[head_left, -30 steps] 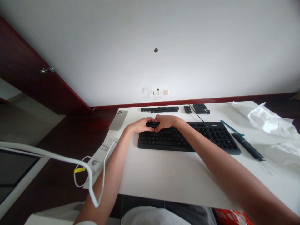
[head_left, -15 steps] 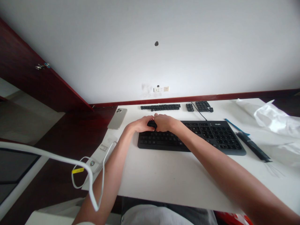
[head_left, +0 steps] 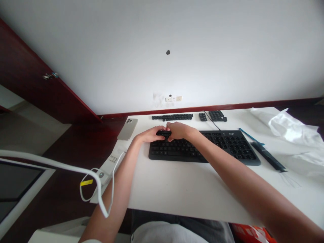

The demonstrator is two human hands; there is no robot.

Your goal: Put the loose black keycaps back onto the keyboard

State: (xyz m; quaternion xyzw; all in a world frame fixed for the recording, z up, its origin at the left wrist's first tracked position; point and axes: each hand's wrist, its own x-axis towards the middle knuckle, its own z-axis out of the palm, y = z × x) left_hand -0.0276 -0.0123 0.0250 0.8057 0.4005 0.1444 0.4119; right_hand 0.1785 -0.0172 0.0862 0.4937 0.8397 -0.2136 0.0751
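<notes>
home-office room: white desk [head_left: 192, 192], black keyboard [head_left: 227, 146], wall sockets [head_left: 173, 99]

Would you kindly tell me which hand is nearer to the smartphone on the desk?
Left. The left hand is to the right of the smartphone, and the right hand is farther right, past the left hand.

White wall [head_left: 162, 40] with small sockets [head_left: 173, 99], dark red skirting [head_left: 202, 107], glossy red wooden door [head_left: 37, 81]

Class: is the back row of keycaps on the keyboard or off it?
Off: the keycaps lie on the white desk, beyond the keyboard.
</notes>
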